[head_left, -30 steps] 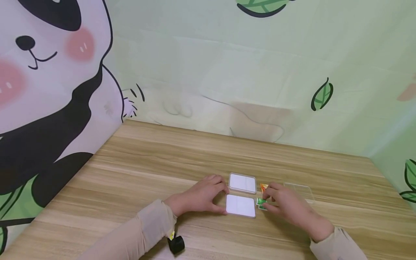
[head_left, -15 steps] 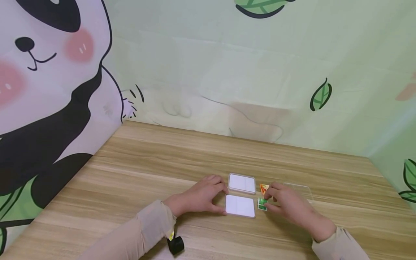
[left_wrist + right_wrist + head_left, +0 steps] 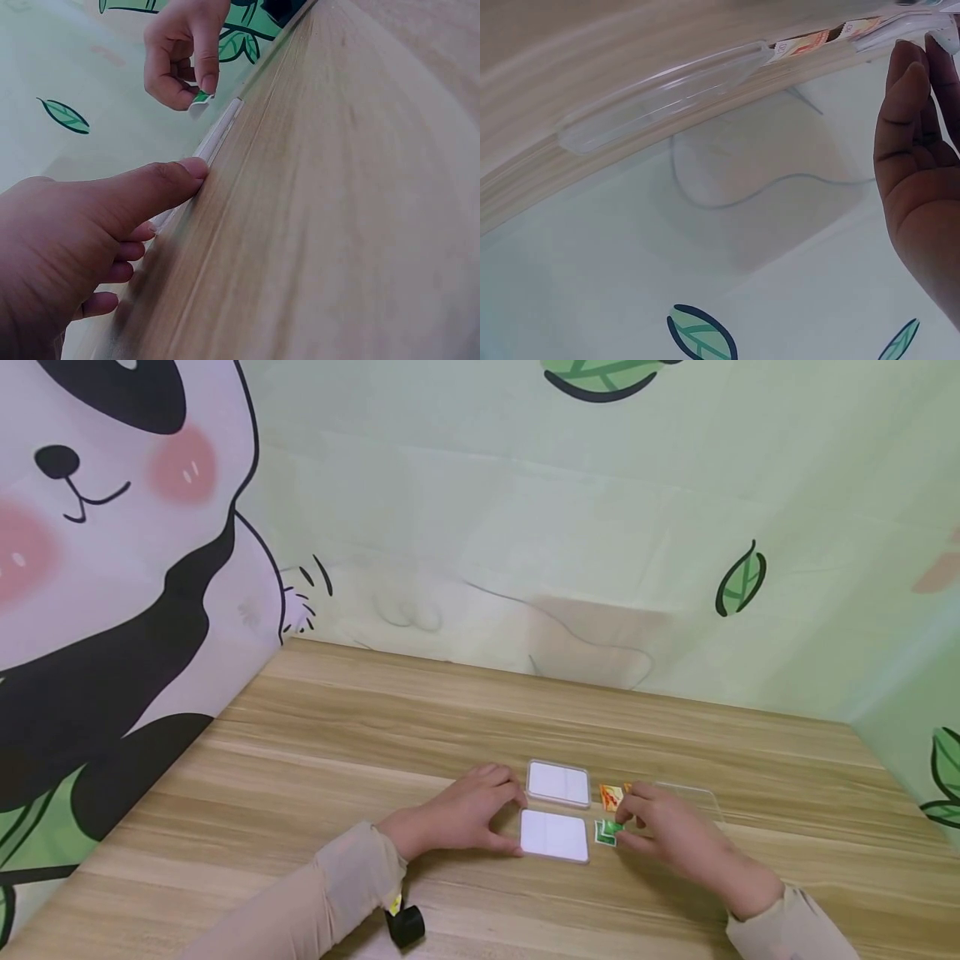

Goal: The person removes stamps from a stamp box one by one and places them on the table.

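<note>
My left hand [image 3: 468, 810] grips the left side of a flat white rectangular case [image 3: 555, 837], thumb at the near corner and forefinger at the far one. In the left wrist view the thumb presses the case's thin edge. My right hand [image 3: 671, 835] pinches a small green picture card [image 3: 613, 827] between thumb and fingertips; the left wrist view shows that card [image 3: 201, 98] lifted and slightly bent. Another green card [image 3: 603, 839] lies partly beneath it. Just beyond are an orange picture card [image 3: 611, 798] and a second orange card [image 3: 628, 788], mostly hidden by my fingers.
A second white case with a clear rim [image 3: 558, 783] lies behind the first. A transparent plastic lid or tray [image 3: 697, 792] is behind my right hand. A black cylindrical object [image 3: 407, 927] hangs at my left wrist. The wooden table [image 3: 390, 710] meets a printed cloth wall.
My right hand has shifted slightly right, drawing the upper green card across the lower one. More of the orange cards shows. My left hand stays in place.
</note>
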The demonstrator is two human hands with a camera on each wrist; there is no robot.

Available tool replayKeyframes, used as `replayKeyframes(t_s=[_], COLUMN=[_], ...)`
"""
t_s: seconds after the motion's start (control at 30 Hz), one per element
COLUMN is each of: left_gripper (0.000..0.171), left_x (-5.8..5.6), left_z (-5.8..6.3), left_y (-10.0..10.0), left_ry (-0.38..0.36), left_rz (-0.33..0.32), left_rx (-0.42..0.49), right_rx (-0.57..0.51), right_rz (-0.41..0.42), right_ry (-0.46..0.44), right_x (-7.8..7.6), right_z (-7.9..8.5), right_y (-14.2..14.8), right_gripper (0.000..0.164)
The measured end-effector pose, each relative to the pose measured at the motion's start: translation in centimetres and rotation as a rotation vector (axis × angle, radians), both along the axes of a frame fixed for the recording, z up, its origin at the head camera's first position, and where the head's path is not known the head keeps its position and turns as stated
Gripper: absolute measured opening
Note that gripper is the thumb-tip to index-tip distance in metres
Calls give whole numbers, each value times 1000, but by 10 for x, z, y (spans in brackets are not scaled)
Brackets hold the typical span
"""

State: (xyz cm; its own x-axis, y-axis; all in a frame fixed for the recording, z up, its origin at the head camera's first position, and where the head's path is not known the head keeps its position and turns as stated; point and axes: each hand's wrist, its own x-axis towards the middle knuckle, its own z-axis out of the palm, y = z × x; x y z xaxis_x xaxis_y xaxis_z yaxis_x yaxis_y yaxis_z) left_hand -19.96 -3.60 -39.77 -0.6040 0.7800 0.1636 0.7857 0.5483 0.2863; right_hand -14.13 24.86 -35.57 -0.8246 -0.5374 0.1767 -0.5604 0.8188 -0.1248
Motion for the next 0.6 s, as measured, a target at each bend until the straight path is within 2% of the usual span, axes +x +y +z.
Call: replayKeyframes(t_s=[0.3,0.6], left_gripper=[53,54], left_x=[1,1], left_z=[2,1], left_y=[-1,-1], left_ry=[-2,-9], left_rz=[-3,1], left_rx=[6,7], right_rx=[14,18], right_rz=[-26,4], right_ry=[1,37], right_x=[0,-1], right_z=[-1,-3], right_y=[4,8], right_gripper=[13,13])
